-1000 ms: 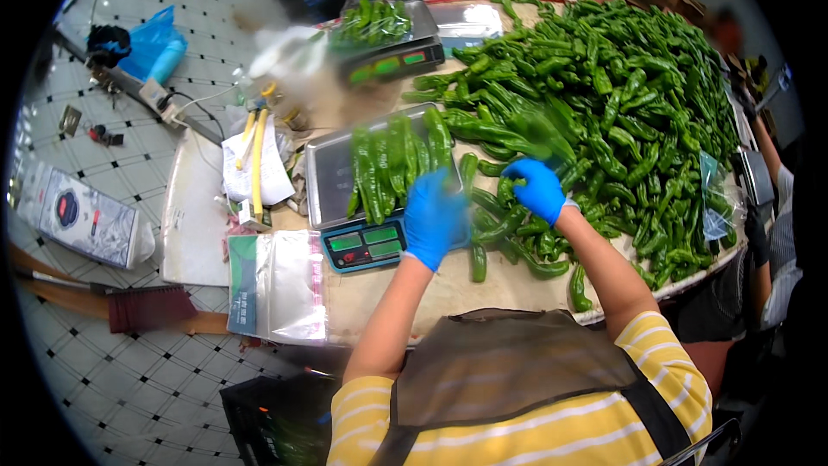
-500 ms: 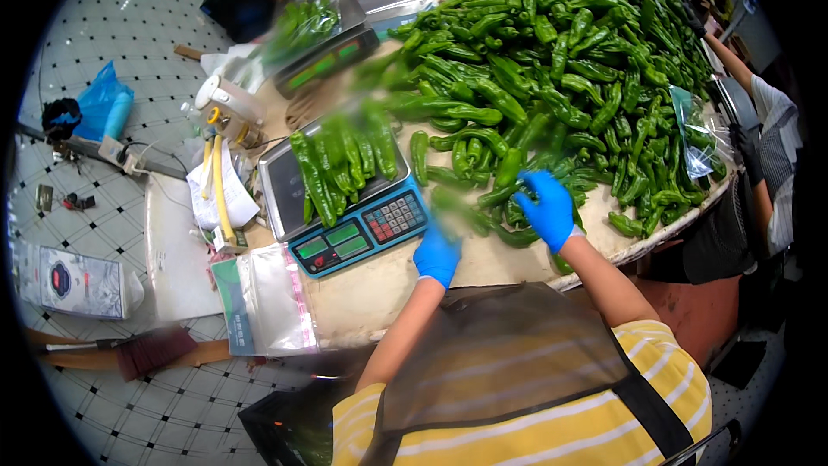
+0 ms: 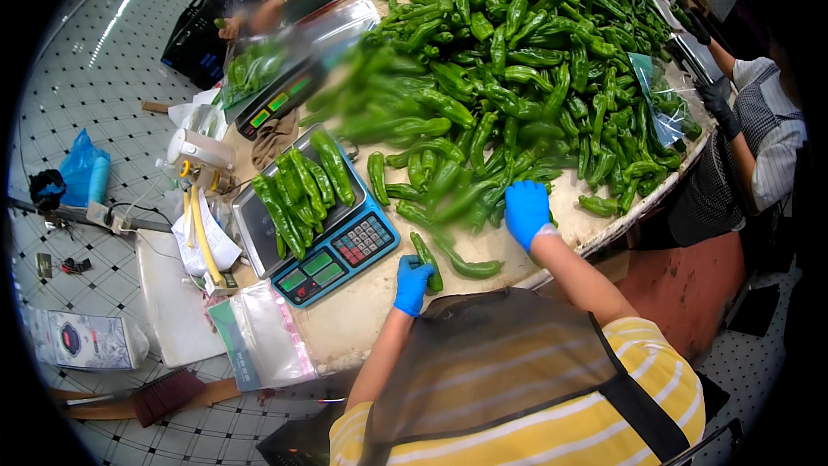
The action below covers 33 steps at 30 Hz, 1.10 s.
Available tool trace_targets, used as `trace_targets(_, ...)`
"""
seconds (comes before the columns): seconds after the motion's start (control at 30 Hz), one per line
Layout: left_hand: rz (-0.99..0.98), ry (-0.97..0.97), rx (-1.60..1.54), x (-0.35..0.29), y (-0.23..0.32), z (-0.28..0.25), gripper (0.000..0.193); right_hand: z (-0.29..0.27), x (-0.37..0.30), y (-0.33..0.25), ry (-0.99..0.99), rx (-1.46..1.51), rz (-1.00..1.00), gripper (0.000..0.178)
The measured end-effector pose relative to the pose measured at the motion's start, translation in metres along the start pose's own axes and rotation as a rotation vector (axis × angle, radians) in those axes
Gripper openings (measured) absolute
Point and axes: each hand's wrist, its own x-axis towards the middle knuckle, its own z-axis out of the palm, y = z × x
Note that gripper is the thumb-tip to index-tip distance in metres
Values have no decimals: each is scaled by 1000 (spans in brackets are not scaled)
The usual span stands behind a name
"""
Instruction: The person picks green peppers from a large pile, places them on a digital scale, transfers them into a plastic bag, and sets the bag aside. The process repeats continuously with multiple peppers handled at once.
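Observation:
In my blue-gloved left hand (image 3: 412,285), thumb and fingers close on one green pepper (image 3: 426,259) near the table's front edge. My right hand (image 3: 528,211), also gloved in blue, is at the near edge of the large pepper heap (image 3: 535,60). Its fingers are together and bent down; what lies under them is hidden. A long curved pepper (image 3: 470,267) rests between my hands. Left of them, several peppers (image 3: 304,185) lie in rows on the metal pan of a blue digital scale (image 3: 345,257). Some peppers left of my right hand are blurred.
Clear plastic bags (image 3: 269,332) lie at the table's front left. Behind the scale are a white device (image 3: 200,151), a brown cloth (image 3: 274,140) and a second scale (image 3: 274,103) bearing bagged peppers. Co-workers stand at the far left and at the right, the latter in black gloves (image 3: 718,103).
My left hand has drawn back toward me and now grips a pepper. My right hand's spread fingers have come together. The whole view has shifted a little.

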Motion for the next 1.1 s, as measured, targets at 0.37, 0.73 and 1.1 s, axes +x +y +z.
trace_targets(0.37, 866, -242, 655, -47, 85, 66, 69, -27, -36, -39, -29, 484, -160, 21)
trace_targets(0.73, -152, -436, -358, -24, 75, 59, 47, -9, 4, 111, -270, 273, 24, 47)
trace_targets(1.1, -481, -369, -701, -7, 57, 72, 26, -51, -16, 104, -264, 472, 343, 60)
